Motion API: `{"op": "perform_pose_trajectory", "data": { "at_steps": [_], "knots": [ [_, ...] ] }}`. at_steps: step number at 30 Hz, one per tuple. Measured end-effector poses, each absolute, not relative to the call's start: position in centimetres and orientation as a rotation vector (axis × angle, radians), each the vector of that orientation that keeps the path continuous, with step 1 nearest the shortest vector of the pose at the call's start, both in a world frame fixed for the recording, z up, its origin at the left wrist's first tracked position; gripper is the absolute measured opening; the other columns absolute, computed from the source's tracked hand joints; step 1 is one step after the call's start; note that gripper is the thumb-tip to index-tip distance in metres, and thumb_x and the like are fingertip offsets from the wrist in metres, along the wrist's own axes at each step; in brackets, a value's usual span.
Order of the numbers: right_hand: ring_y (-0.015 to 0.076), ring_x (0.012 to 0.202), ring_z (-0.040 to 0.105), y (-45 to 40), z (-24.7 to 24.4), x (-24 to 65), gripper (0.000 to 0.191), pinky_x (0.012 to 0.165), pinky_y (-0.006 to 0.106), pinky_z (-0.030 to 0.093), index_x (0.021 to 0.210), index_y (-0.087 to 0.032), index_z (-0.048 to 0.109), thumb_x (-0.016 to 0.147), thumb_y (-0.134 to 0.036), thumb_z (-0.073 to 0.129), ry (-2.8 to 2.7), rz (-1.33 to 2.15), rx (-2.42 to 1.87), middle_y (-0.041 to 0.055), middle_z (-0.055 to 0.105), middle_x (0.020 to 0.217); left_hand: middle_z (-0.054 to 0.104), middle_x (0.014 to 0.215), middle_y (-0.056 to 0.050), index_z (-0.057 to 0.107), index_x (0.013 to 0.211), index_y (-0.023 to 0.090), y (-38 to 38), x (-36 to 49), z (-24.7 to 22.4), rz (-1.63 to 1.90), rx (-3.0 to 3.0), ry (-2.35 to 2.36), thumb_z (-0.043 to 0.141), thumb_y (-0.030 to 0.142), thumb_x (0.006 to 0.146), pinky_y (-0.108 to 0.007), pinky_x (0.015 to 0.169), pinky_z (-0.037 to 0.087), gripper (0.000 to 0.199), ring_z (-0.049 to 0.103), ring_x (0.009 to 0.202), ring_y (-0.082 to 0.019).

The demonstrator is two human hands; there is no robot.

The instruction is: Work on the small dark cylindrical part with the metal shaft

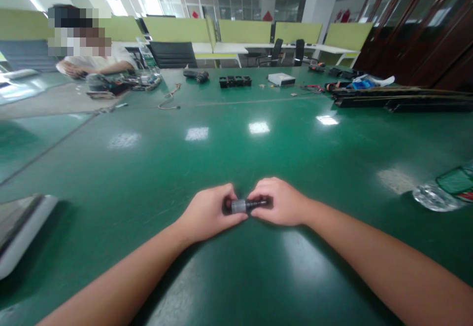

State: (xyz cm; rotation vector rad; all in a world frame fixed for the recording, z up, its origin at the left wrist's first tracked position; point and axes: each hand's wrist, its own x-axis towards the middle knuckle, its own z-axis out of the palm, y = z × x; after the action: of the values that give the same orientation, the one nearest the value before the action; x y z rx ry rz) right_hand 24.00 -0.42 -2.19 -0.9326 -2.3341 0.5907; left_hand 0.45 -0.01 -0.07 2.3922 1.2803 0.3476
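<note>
At the near side of a broad green table [236,161], two bare hands meet over a small dark cylinder [239,206] with a grey middle band, while I watch from afar through the head camera. Blur keeps me from telling what the piece is; its left end is partly covered by the left hand [210,211], and its right end runs into the shade of the right hand [278,201]. Both forearms leave my view at the lower edge and right side. A clear bottle [441,197] lying at right is cut off, as is a pale-edged object [37,217] at left, which I cannot identify. Across the table, a seated person [98,59] in white has the head masked by pixels, and the parts near those hands blur together.

The cylinder lies crosswise between the two sets of fingers, the grey band showing in the gap. I see the left thumb along its near side and the forefinger at its far side, closed narrowly around the left portion; the right thumb and fingertips pinch the darker, slimmer right portion. Whether it touches the tabletop, I cannot tell.
</note>
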Motion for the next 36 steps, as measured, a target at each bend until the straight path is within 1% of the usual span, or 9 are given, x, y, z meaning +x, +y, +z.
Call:
{"op": "perform_pose_trajectory", "data": {
  "at_steps": [5, 12, 18, 25, 36],
  "knots": [
    [0.0153, 0.078, 0.062, -0.19, -2.39, 23.44, 0.016, 0.077, 0.029, 0.041, 0.094, -0.020, 0.072, 0.079, -0.026, 0.073, -2.321, 0.601, -0.985, 0.0006, 0.070, 0.083, 0.066, 0.073, 0.002, 0.058, 0.081, 0.022, 0.09, 0.40, -0.23, 0.351, 2.393, 1.293, 0.071, 0.049, 0.075, -0.025, 0.058, 0.037, 0.031, 0.060, 0.062, -0.016],
    [0.0166, 0.082, 0.063, -0.05, -2.65, 23.29, 0.014, 0.079, 0.030, 0.038, 0.092, -0.021, 0.072, 0.079, -0.027, 0.073, -2.340, 0.593, -0.960, 0.0006, 0.071, 0.085, 0.066, 0.073, 0.002, 0.057, 0.080, 0.022, 0.24, 0.42, -0.23, 0.336, 2.393, 1.306, 0.070, 0.049, 0.074, -0.025, 0.057, 0.037, 0.031, 0.060, 0.064, -0.016],
    [0.0155, 0.082, 0.063, -0.10, -2.46, 23.31, 0.014, 0.080, 0.030, 0.037, 0.092, -0.021, 0.071, 0.079, -0.026, 0.073, -2.337, 0.591, -0.952, -0.0008, 0.070, 0.084, 0.067, 0.074, 0.002, 0.057, 0.081, 0.022, 0.24, 0.44, -0.04, 0.317, 2.385, 1.301, 0.070, 0.051, 0.075, -0.025, 0.058, 0.038, 0.032, 0.061, 0.065, -0.017],
    [0.0144, 0.078, 0.062, -0.10, -2.44, 23.27, 0.010, 0.078, 0.029, 0.037, 0.088, -0.021, 0.071, 0.080, -0.026, 0.072, -2.319, 0.627, -0.958, -0.0014, 0.069, 0.080, 0.066, 0.075, 0.002, 0.057, 0.082, 0.022, 0.21, 0.24, -0.16, 0.330, 2.385, 1.268, 0.071, 0.049, 0.076, -0.025, 0.059, 0.038, 0.031, 0.060, 0.065, -0.017],
    [0.0135, 0.077, 0.060, -0.08, -2.42, 23.22, 0.010, 0.077, 0.028, 0.036, 0.087, -0.020, 0.071, 0.078, -0.023, 0.074, -2.329, 0.607, -0.943, -0.0020, 0.068, 0.080, 0.066, 0.074, 0.002, 0.058, 0.083, 0.022, 0.18, 0.28, -0.19, 0.309, 2.405, 1.292, 0.072, 0.050, 0.075, -0.025, 0.058, 0.037, 0.033, 0.060, 0.064, -0.016]
  ]
}}
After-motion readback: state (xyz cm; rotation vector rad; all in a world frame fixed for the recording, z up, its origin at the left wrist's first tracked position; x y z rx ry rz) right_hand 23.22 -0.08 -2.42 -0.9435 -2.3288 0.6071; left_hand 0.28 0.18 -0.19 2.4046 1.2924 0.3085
